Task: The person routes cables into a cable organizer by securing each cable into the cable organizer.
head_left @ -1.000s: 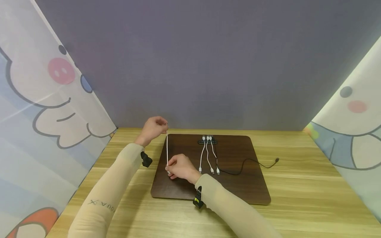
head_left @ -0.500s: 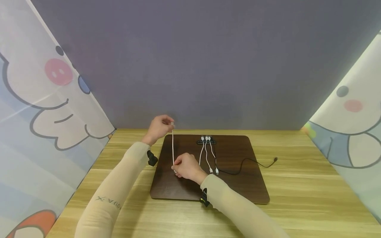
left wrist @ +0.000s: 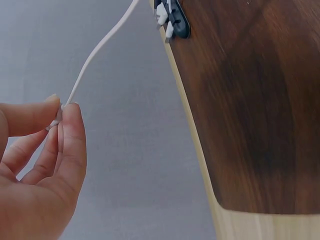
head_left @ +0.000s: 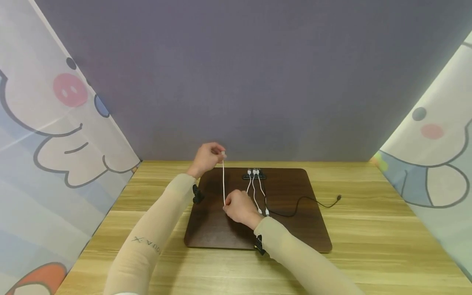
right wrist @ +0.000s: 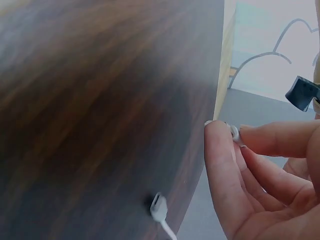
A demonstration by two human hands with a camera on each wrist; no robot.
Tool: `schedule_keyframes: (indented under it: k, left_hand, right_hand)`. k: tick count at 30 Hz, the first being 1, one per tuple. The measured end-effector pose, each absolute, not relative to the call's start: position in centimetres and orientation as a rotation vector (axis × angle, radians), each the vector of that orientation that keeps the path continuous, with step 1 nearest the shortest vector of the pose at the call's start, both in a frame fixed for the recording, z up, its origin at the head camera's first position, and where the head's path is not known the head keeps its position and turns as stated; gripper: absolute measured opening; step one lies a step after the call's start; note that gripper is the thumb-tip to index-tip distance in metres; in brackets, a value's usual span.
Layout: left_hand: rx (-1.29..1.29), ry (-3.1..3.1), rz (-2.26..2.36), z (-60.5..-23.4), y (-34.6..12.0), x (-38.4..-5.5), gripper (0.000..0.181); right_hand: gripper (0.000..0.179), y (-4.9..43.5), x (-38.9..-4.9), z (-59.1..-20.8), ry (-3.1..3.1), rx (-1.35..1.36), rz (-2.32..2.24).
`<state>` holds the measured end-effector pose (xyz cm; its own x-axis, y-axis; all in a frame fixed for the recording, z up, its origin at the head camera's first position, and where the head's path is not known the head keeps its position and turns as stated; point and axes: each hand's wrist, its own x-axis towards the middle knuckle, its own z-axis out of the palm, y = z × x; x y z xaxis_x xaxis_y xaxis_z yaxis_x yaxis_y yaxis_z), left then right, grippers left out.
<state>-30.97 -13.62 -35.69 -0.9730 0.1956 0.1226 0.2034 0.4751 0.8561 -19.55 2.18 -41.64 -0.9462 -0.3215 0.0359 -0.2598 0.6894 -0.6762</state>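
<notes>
A short white USB cable [head_left: 223,180] is stretched taut between my two hands above the dark wood-grain board. My left hand [head_left: 210,157], up near the board's back left corner, pinches its upper plug between thumb and fingertips. Lower and nearer to me, my right hand [head_left: 239,207] pinches the other end. In the right wrist view only a bit of the white plug [right wrist: 234,133] shows between the fingertips. The black cable holder [head_left: 245,177] sits at the board's back edge, with white cables [head_left: 254,189] running from it toward me.
The dark brown board [head_left: 210,233] lies on a light wood table [head_left: 368,233]. A thin black cable [head_left: 313,198] runs from the holder off the board's right side. A grey wall [head_left: 236,82] stands behind, with printed cartoon panels [head_left: 70,123] at both sides.
Both hands have moved to the right with the white cable held between them, nearer to the cables in the holder. The holder and its cables keep their place on the board.
</notes>
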Motion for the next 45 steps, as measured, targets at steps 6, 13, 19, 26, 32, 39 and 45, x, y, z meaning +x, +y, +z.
schedule_keyframes:
  k: [6, 13, 19, 26, 32, 39, 45]
  left_hand:
    - [-0.386, -2.704, -1.512, -36.2, -12.4, -31.4, 0.023]
    - [-0.394, -2.71, -1.548, -36.9, -11.4, -31.9, 0.026]
    - [-0.405, -2.715, -1.54, -37.3, -10.8, -32.2, 0.026]
    - [-0.401, -2.736, -1.498, -37.9, -10.0, -32.5, 0.025]
    - [-0.405, -2.786, -1.376, -38.6, -9.2, -32.5, 0.025]
    - [-0.4, -2.816, -1.373, -39.9, -8.9, -32.9, 0.022]
    - [-0.408, -2.838, -1.385, -40.7, -8.8, -33.5, 0.02]
  right_hand:
    - [0.017, 3.1, -19.7, -41.8, 2.816, -0.445, -1.072]
    - [0.019, 3.7, -19.8, -42.3, 2.795, -0.367, -1.054]
    - [0.023, 4.2, -19.7, -42.4, 2.771, -0.337, -1.079]
    - [0.031, 4.6, -19.5, -42.3, 2.779, -0.312, -1.065]
    - [0.046, 4.6, -19.3, -42.2, 2.8, -0.306, -1.015]
    - [0.037, 4.4, -18.9, -42.2, 2.823, -0.268, -0.916]
    - [0.033, 4.5, -18.7, -42.1, 2.796, -0.276, -0.948]
